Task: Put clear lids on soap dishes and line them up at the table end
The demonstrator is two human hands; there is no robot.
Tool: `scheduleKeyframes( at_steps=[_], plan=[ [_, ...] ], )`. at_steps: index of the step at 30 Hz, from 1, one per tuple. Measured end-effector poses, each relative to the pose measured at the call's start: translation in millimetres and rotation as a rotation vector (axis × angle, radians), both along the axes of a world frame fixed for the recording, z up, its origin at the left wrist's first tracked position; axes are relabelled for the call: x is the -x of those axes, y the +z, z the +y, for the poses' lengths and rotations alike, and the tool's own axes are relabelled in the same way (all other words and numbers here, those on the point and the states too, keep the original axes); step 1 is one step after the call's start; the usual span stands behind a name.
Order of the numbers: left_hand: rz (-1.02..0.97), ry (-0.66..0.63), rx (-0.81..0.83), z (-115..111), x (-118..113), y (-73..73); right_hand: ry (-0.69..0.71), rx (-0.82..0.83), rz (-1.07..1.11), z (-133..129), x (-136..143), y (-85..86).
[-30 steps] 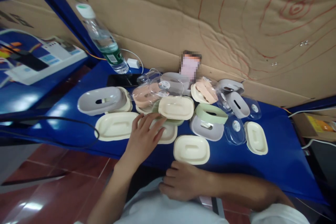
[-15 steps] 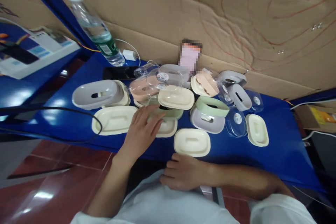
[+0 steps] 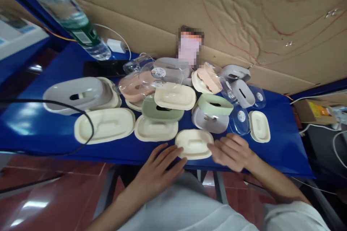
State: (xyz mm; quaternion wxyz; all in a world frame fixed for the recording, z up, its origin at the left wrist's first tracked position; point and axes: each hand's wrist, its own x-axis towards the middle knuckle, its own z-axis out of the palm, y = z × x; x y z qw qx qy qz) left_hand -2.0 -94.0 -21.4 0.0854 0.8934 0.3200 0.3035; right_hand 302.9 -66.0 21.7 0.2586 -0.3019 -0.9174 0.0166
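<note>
Near the front edge lies a cream oval tray (image 3: 194, 144), between my two hands. My left hand (image 3: 162, 166) is at its left end, fingers spread and holding nothing. At the tray's right end is my right hand (image 3: 230, 151), its fingers curled with the fingertips at the rim; whether it grips the rim is unclear. Behind stands a green oval box (image 3: 162, 111) on a second cream tray (image 3: 156, 130). A green ring-like box (image 3: 215, 104) rests on a lilac box (image 3: 211, 121). Further left lies a larger cream tray (image 3: 104, 124).
The blue table (image 3: 282, 140) also bears a grey box (image 3: 73, 95), pink boxes, clear lids and a small cream tray (image 3: 260, 126). A water bottle (image 3: 84, 32) and a phone (image 3: 189, 48) stand at the back by cardboard. A black cable (image 3: 89, 119) crosses the left.
My left hand has moved from the green box down and right to the front tray. My right hand has gone up and right to that tray's right end. The view has shifted.
</note>
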Motion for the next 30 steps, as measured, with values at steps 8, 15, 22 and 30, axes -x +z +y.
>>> scheduleKeyframes(
  at_steps=[8, 15, 22, 30],
  plan=[
    [-0.015, 0.153, -0.022, 6.7, -15.7, -5.8, -0.170, 0.023, -0.231, 46.9, -17.1, 1.9],
    [-0.077, 0.146, -0.023, 8.7, -18.7, -11.0, -0.144, -0.064, -0.088, 35.2, -16.5, 2.4],
    [-0.144, 0.130, -0.007, 9.4, -16.0, -13.8, 0.064, -0.226, -0.082, 17.1, 1.3, 3.5],
    [-0.031, 0.053, -0.019, 8.8, -11.8, -17.5, 0.237, -0.181, -0.173, 15.9, 19.2, -8.8]
  ],
)
